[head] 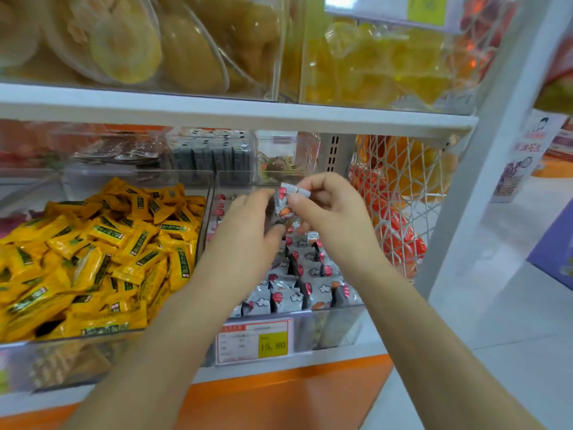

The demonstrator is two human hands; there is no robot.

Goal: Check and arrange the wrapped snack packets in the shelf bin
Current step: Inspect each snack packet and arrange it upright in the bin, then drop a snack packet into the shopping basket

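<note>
A clear shelf bin (pixel 328 324) holds several grey wrapped snack packets (pixel 297 274) with red and white print, most standing in rows. Above the bin's far half my right hand (pixel 328 209) pinches one such packet (pixel 286 201) by its top seam, thumb at its side. My left hand (pixel 248 225) meets the same packet from the left, with fingertips on its left edge and thumb under it. The hands hide the packets directly beneath them.
A neighbouring clear bin (pixel 93 336) to the left is heaped with yellow packets (pixel 102 256). A price tag (pixel 255 341) reading 15.80 hangs on the bin's front. A white mesh basket (pixel 403 193) with orange packs is at the right, and a white shelf board (pixel 235 111) runs overhead.
</note>
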